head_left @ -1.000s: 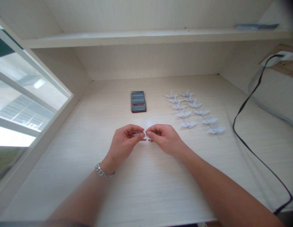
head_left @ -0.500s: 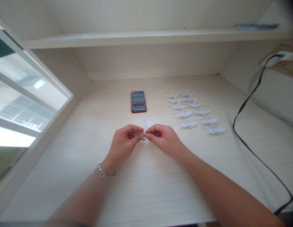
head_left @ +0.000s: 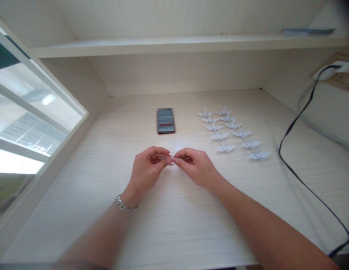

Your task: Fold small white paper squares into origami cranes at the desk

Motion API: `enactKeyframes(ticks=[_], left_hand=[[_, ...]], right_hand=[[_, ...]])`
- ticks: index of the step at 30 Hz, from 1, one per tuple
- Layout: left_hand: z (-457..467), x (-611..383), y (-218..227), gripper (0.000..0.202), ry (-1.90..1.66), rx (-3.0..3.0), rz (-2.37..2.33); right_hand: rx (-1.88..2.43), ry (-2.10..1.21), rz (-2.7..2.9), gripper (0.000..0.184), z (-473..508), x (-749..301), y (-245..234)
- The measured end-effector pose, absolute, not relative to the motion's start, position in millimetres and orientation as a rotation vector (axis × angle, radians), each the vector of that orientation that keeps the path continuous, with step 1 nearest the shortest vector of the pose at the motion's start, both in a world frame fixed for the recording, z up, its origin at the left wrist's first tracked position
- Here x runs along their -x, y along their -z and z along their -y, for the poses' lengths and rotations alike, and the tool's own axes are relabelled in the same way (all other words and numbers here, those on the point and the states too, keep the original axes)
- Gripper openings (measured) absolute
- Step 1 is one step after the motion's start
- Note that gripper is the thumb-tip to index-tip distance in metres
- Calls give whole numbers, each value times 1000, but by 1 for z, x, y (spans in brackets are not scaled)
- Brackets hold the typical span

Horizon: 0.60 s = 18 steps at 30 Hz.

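Both hands meet above the middle of a pale wooden desk. My left hand and my right hand pinch a small folded piece of white paper between thumbs and fingertips; most of it is hidden by the fingers. A silver bracelet circles my left wrist. To the right of the hands, several small white paper cranes lie in two slanting rows on the desk.
A dark phone lies flat behind the hands. A black cable runs along the right side from a white plug on the wall. A shelf spans above. A window fills the left.
The hands have stayed nearly in place, with the fingertips shifting slightly on the paper; the view has moved a little.
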State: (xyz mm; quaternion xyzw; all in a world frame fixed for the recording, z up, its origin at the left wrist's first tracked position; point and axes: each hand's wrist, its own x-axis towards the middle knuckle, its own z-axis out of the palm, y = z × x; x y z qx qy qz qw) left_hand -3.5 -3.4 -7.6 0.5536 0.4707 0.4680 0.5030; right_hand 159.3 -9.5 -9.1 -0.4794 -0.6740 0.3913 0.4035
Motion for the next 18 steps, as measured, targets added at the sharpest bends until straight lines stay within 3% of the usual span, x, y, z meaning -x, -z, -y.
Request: enactKeyframes(ticks=[18], left_hand=[[3,6,6,29,-1124,-1367,-1072]], right_hand=[[1229,-932,1758,12,11,-161,7]])
